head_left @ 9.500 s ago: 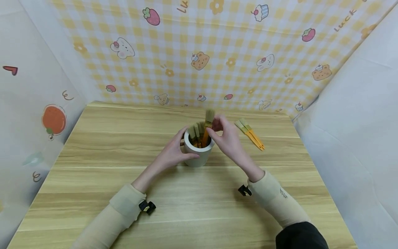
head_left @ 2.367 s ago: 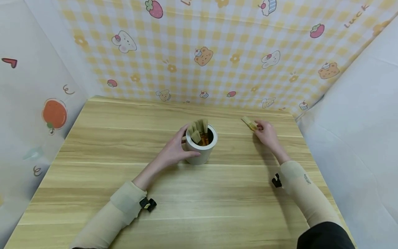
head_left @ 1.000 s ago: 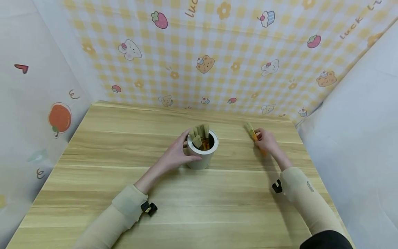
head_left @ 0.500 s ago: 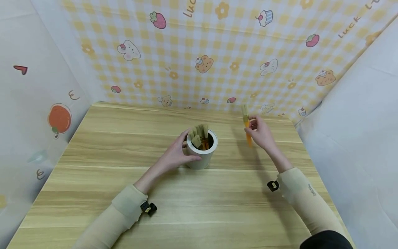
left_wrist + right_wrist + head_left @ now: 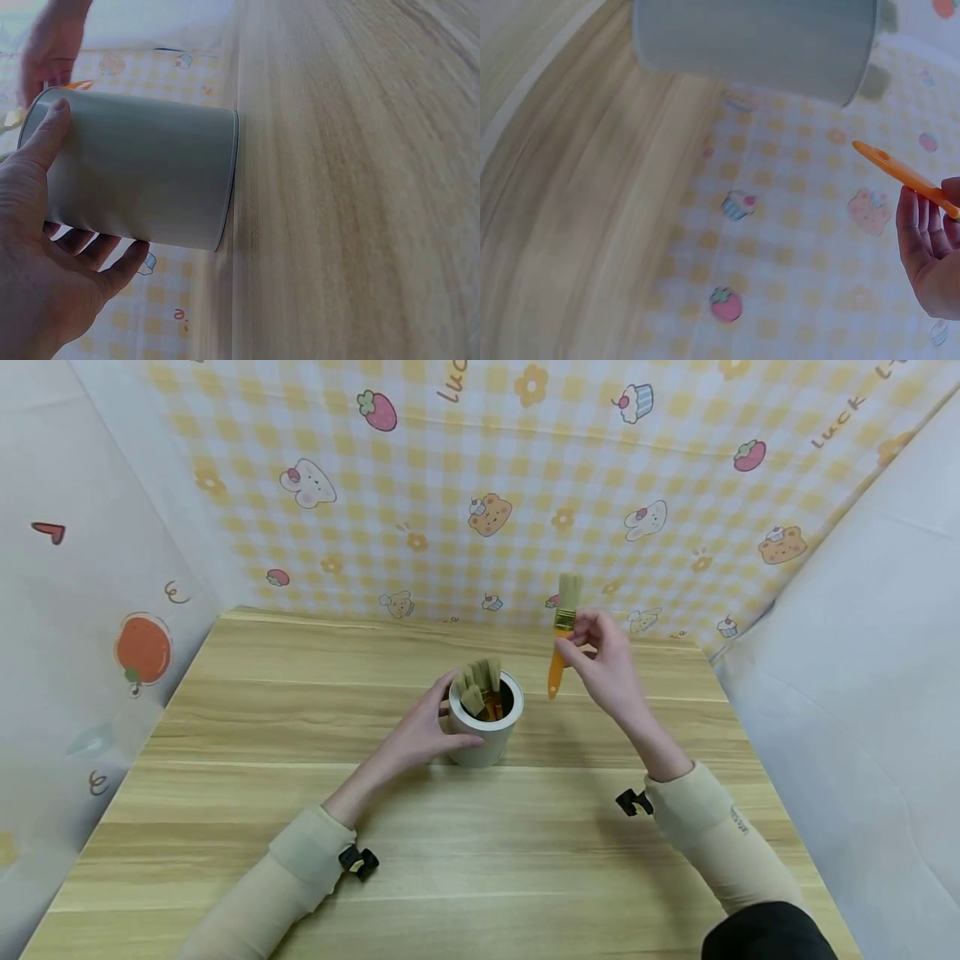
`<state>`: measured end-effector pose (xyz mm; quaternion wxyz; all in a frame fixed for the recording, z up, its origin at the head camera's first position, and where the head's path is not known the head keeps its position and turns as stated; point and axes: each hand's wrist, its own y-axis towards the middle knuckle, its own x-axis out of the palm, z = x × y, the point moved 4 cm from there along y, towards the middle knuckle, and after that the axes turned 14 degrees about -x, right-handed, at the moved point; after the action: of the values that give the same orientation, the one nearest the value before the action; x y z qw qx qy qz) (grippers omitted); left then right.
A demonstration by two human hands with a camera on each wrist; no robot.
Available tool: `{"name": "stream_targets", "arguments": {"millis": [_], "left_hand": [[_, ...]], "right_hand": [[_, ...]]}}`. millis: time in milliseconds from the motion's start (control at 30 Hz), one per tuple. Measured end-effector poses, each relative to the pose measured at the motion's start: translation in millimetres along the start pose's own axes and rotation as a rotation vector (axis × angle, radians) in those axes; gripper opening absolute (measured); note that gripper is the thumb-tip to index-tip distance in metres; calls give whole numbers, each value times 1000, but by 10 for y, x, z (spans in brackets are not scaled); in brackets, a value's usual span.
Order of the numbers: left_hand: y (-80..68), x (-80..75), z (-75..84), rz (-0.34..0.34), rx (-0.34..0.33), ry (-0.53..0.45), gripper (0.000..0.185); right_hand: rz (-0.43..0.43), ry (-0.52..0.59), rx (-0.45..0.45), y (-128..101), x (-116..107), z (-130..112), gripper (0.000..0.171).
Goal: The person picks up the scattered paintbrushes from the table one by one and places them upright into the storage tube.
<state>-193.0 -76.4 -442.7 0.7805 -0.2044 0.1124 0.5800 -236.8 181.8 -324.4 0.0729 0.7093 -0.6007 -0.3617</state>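
A grey cylindrical pot stands upright on the table, with several paintbrushes in it, bristles up. My left hand grips the pot from the left, thumb across its front and fingers round the back; the left wrist view shows this grip on the pot wall. To the right, my right hand pinches another paintbrush between thumb and fingers. That brush is raised above the table, bristles up, its orange handle pointing down towards the pot's right side.
The wood-grain table runs back to a yellow checked wall cloth. White sheets close in the right and left sides.
Of the two brushes lying at the right earlier, one left the table first, and my right hand has now lifted the other and carried it left towards the pot. The left hand keeps its grip.
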Motion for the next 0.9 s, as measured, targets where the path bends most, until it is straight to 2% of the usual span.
{"name": "stream_targets", "arguments": {"millis": [200,367,500,667,900], "left_hand": [[5,3,-7,1,5,-5,109],[6,6,-7,-1,6,-9,109],[5,14,-11,-4,3,-3,109],[2,15,-14,-3,0,-1,108],[-3,6,-15,-2,-3,4,109]], "right_hand": [[22,89,-66,41,140,-287,28],[-2,120,-59,28,257,-370,25],[-46,74,-48,-33,351,-335,28],[-98,-16,-82,-117,443,-256,30],[-162,-68,-93,-191,517,-194,28]]}}
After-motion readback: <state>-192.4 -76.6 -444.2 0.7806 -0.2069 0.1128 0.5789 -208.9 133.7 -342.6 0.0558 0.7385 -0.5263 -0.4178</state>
